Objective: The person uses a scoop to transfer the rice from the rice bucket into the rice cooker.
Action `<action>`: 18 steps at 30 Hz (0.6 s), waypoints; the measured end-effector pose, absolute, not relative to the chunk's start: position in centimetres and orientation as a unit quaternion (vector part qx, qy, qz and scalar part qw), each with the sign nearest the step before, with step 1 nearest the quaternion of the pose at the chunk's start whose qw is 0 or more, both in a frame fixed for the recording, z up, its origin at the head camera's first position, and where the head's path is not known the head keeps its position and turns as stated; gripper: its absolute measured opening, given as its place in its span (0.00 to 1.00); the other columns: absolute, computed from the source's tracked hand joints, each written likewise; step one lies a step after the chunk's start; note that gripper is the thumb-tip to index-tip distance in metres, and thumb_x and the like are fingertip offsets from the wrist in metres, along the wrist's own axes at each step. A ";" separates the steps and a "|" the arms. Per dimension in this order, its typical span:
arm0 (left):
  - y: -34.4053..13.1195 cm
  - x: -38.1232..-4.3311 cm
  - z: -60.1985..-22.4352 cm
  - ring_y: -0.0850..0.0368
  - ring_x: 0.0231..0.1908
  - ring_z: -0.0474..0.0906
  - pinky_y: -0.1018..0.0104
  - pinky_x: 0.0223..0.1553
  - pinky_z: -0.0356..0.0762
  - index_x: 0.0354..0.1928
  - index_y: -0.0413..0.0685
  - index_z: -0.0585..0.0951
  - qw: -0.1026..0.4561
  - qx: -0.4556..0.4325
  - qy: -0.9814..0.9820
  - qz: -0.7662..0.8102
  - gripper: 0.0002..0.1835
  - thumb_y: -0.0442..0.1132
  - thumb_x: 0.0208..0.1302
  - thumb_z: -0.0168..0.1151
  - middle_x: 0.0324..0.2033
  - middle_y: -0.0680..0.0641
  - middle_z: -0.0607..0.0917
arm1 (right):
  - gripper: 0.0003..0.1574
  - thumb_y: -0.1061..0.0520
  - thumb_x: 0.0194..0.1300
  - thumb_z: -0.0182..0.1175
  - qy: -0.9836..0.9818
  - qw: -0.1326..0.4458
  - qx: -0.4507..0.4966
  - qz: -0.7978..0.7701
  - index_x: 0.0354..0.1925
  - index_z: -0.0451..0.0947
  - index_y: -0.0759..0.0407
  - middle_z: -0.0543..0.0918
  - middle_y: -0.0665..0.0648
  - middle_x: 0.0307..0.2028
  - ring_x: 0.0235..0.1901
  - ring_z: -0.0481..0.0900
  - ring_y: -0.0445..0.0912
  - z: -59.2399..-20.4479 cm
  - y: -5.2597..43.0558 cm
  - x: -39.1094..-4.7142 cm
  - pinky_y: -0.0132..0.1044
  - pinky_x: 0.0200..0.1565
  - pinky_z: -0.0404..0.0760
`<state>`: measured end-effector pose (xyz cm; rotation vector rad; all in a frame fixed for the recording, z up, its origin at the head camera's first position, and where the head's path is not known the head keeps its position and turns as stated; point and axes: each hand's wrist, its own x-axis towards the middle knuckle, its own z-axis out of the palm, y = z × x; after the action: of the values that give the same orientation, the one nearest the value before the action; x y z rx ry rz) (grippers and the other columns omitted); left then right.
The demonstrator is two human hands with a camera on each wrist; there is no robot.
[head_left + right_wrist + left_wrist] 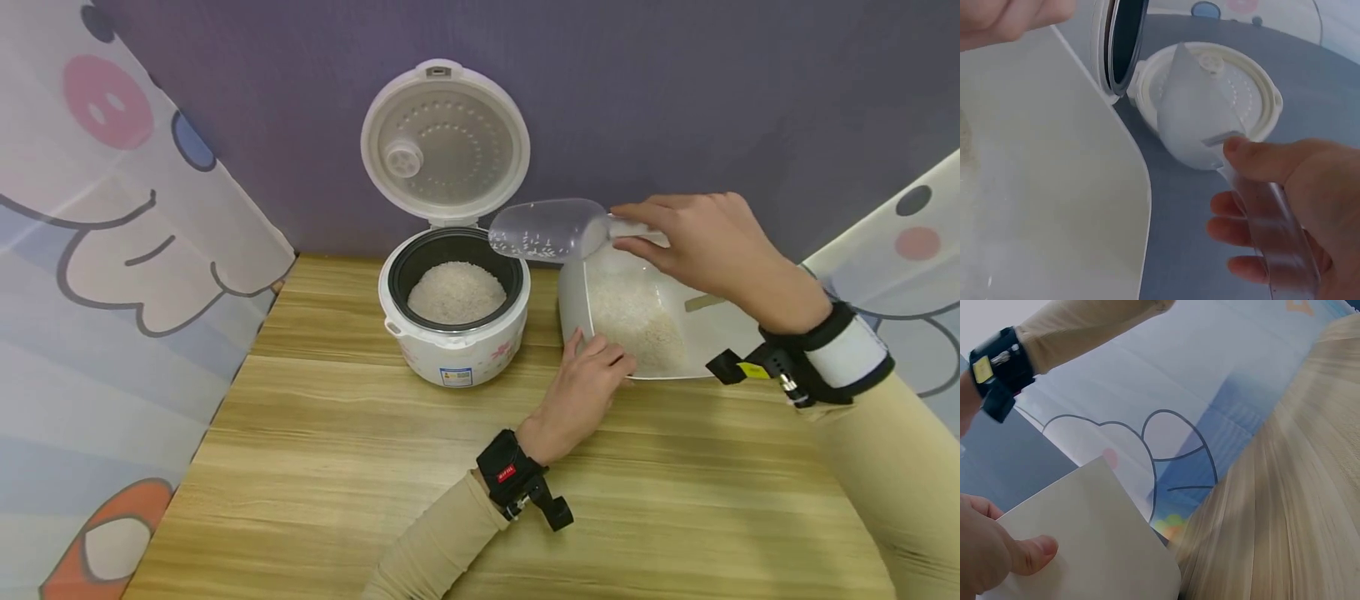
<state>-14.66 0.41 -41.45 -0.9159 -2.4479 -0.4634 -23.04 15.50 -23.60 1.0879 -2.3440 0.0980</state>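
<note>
My right hand (708,246) grips the handle of a clear plastic scoop (546,227), with a few rice grains clinging inside its bowl. The scoop's tip is over the right rim of an open white rice cooker (420,354). A mound of white rice (456,293) lies in the cooker's dark inner pot. To the right, a white container (573,292) stands tilted with rice (641,325) in it. My left hand (581,387) holds the container's near wall at the rim. In the left wrist view its thumb (1035,554) presses the outer face.
The cooker's raised lid (450,142) stands in front of a grey-purple back panel (675,92). Cartoon-printed curtains (112,250) flank both sides. Everything stands on a wood-grain table (315,467). A tan strip (703,302) shows on the container.
</note>
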 end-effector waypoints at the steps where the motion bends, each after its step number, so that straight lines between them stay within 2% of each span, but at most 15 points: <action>1: 0.4 -14.6 -41.5 0.60 0.52 0.74 0.42 0.71 0.66 0.45 0.57 0.85 0.243 -0.335 -0.894 -0.170 0.07 0.47 0.71 0.62 0.45 0.59 0.84 | 0.23 0.48 0.65 0.71 -0.871 0.277 0.404 0.044 0.54 0.86 0.58 0.90 0.62 0.39 0.19 0.81 0.54 -23.8 16.0 -23.0 0.37 0.13 0.56; 3: 0.4 -14.6 -41.5 0.60 0.52 0.74 0.42 0.71 0.67 0.45 0.57 0.84 0.245 -0.336 -0.894 -0.169 0.08 0.48 0.71 0.61 0.44 0.59 0.84 | 0.28 0.38 0.71 0.63 -0.867 0.288 0.403 0.052 0.54 0.86 0.59 0.90 0.63 0.38 0.17 0.80 0.54 -24.2 17.2 -22.7 0.36 0.13 0.54; 5: 0.4 -14.6 -41.6 0.60 0.52 0.74 0.42 0.71 0.67 0.46 0.57 0.84 0.246 -0.337 -0.893 -0.169 0.08 0.48 0.71 0.62 0.44 0.59 0.84 | 0.38 0.29 0.75 0.52 -0.864 0.301 0.399 0.061 0.54 0.86 0.59 0.90 0.63 0.36 0.15 0.78 0.53 -24.7 18.4 -22.4 0.35 0.13 0.53; 8: 0.4 -14.6 -41.7 0.60 0.52 0.75 0.41 0.71 0.67 0.46 0.57 0.85 0.246 -0.338 -0.892 -0.174 0.08 0.47 0.70 0.63 0.45 0.59 0.85 | 0.48 0.22 0.74 0.42 -0.857 0.328 0.391 0.075 0.51 0.87 0.60 0.90 0.62 0.33 0.14 0.77 0.52 -25.7 20.2 -21.8 0.35 0.12 0.54; 11: 0.5 -14.6 -41.7 0.60 0.52 0.75 0.41 0.71 0.67 0.46 0.57 0.84 0.243 -0.339 -0.892 -0.177 0.09 0.48 0.70 0.62 0.45 0.59 0.85 | 0.48 0.23 0.73 0.45 -0.852 0.350 0.379 0.093 0.47 0.88 0.61 0.89 0.63 0.31 0.17 0.79 0.53 -26.9 22.1 -21.0 0.37 0.14 0.61; 14: 0.5 -14.6 -41.8 0.60 0.51 0.75 0.41 0.71 0.66 0.46 0.57 0.84 0.240 -0.339 -0.892 -0.178 0.08 0.48 0.70 0.62 0.44 0.59 0.85 | 0.49 0.22 0.72 0.46 -0.858 0.353 0.358 0.104 0.45 0.88 0.63 0.89 0.64 0.31 0.22 0.83 0.56 -28.0 24.0 -20.2 0.41 0.20 0.69; 16: 0.5 -14.6 -41.8 0.60 0.51 0.75 0.41 0.71 0.66 0.45 0.57 0.84 0.242 -0.340 -0.890 -0.182 0.07 0.47 0.70 0.63 0.44 0.59 0.85 | 0.50 0.21 0.72 0.46 -0.864 0.354 0.341 0.111 0.45 0.88 0.63 0.89 0.64 0.32 0.25 0.83 0.54 -28.8 25.3 -19.8 0.42 0.25 0.70; 18: 0.5 -14.5 -41.9 0.60 0.50 0.75 0.40 0.71 0.66 0.44 0.56 0.84 0.245 -0.340 -0.888 -0.188 0.07 0.46 0.69 0.65 0.43 0.58 0.85 | 0.50 0.21 0.70 0.47 -0.869 0.354 0.325 0.117 0.45 0.88 0.62 0.89 0.64 0.32 0.25 0.81 0.47 -29.4 26.5 -19.5 0.40 0.25 0.68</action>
<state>-14.55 0.53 -41.87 -0.9290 -2.4241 -0.5122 -19.46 26.49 -29.42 0.8409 -2.2467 0.3017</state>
